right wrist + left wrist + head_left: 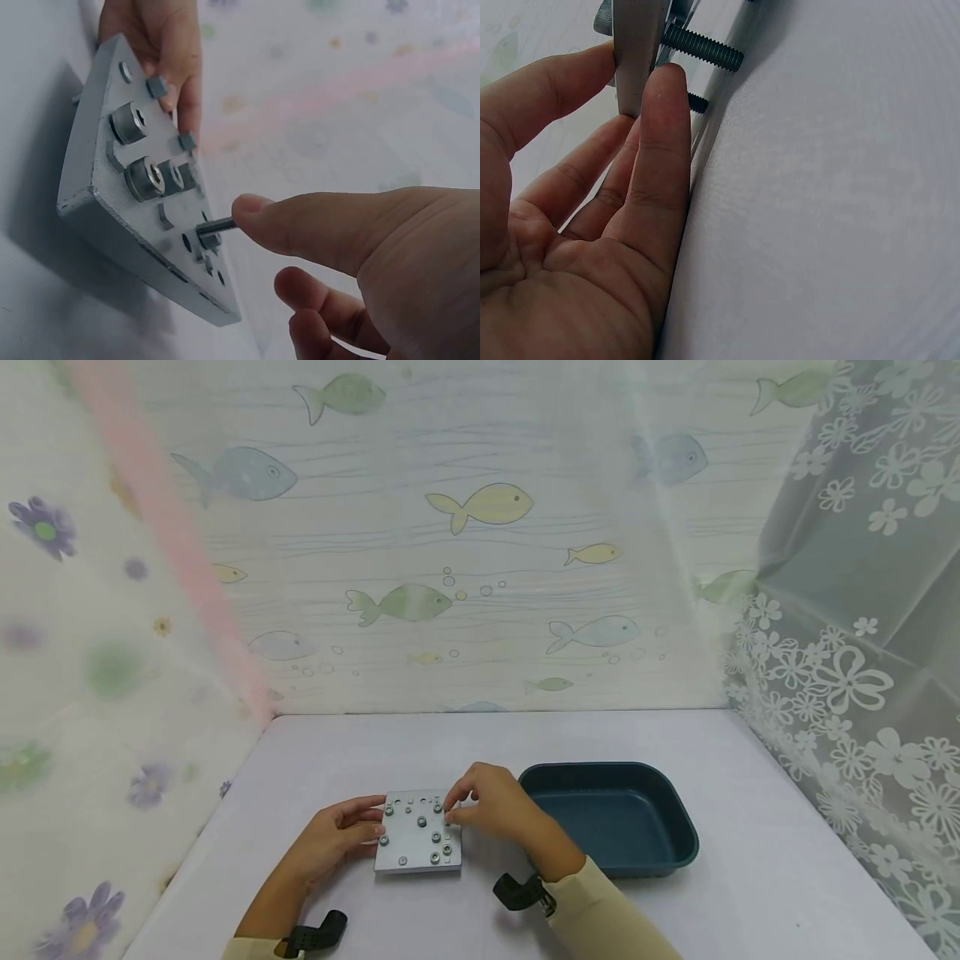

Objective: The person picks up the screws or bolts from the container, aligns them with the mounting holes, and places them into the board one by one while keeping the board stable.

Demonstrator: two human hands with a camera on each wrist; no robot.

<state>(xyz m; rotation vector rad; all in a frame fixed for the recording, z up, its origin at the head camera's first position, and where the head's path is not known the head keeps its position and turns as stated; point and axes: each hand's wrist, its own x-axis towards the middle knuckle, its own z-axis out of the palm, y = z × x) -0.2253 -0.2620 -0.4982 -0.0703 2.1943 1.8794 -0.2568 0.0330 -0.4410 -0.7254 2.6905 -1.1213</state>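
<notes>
A silver metal plate is studded with several socket-head bolts, such as one bolt near its corner. My left hand grips the plate's left edge. In the left wrist view, its thumb and fingers lie around the edge, and a threaded shank sticks out of the underside. At the plate's right side, my right hand pinches a thin bolt over the holes. Its thread shows below the thumb; its upper end is hidden behind the thumb.
A dark blue rectangular tray stands right of the plate, behind the right forearm. Both hands work over a white tabletop. A fish-patterned curtain hangs at the back, with flowered sheets on both sides.
</notes>
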